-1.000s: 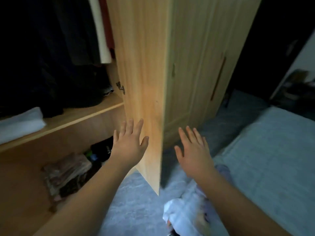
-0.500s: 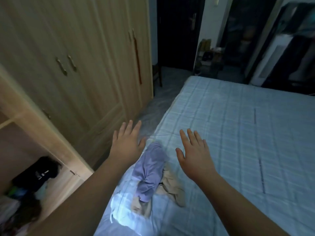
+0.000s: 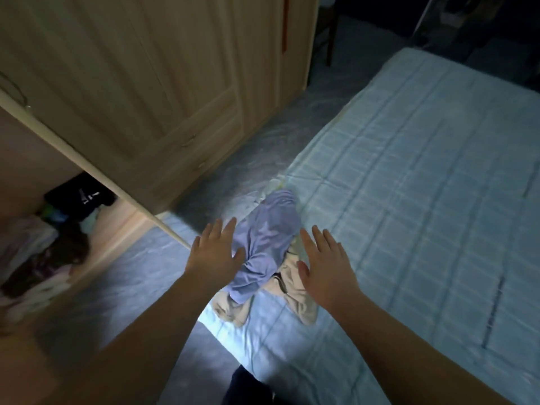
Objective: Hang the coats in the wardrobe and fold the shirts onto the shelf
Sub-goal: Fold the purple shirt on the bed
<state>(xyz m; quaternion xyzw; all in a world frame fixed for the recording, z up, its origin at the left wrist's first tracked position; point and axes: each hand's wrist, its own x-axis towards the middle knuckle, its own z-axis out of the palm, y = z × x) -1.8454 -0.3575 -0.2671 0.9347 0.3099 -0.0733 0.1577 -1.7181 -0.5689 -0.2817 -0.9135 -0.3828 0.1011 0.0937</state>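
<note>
Hovering both hands, left grip [image 3: 214,252] and right grip [image 3: 325,268] spread empty, over the crumpled lilac cotton shirt [image 3: 267,247] on the pale-blue bed [image 3: 423,176], we risk snagging the beige garment [image 3: 295,283] tangled beneath.

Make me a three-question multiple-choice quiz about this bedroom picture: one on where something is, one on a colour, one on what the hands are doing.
1. Where do the crumpled clothes lie?
A. on the bed's corner
B. on a chair
C. on a hanger

2. What colour is the upper garment in the pile?
A. red
B. lilac
C. green

3. How are the hands?
A. gripping a hanger
B. in fists
C. open, holding nothing

Answers:
1 A: the pile sits on the bed near the wardrobe.
2 B: the lilac garment lies over a beige garment.
3 C: left hand and right hand have fingers spread.
</note>
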